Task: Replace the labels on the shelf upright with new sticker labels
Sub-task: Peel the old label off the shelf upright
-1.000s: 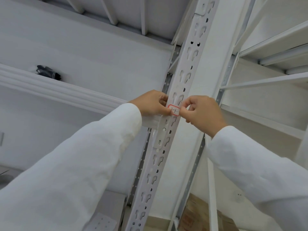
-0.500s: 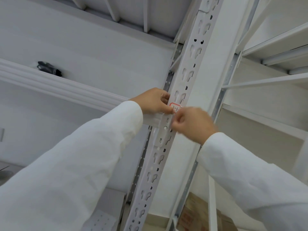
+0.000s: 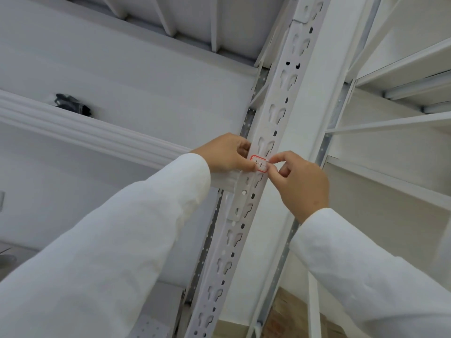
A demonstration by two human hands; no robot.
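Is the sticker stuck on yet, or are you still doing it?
Nothing looks finished: only one red-edged label shows on the shelf upright. In hand: the left hand pins its left edge while the right hand pinches its right edge. I can't tell if it's being stuck on or peeled off. Left: getting this label done; no other labels show.

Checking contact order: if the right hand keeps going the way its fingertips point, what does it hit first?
The right hand points up-left at the red-bordered label on the shelf upright. Its fingertips already seem to touch the label's right edge; the left hand's thumb lies just beyond. Depth is unclear.
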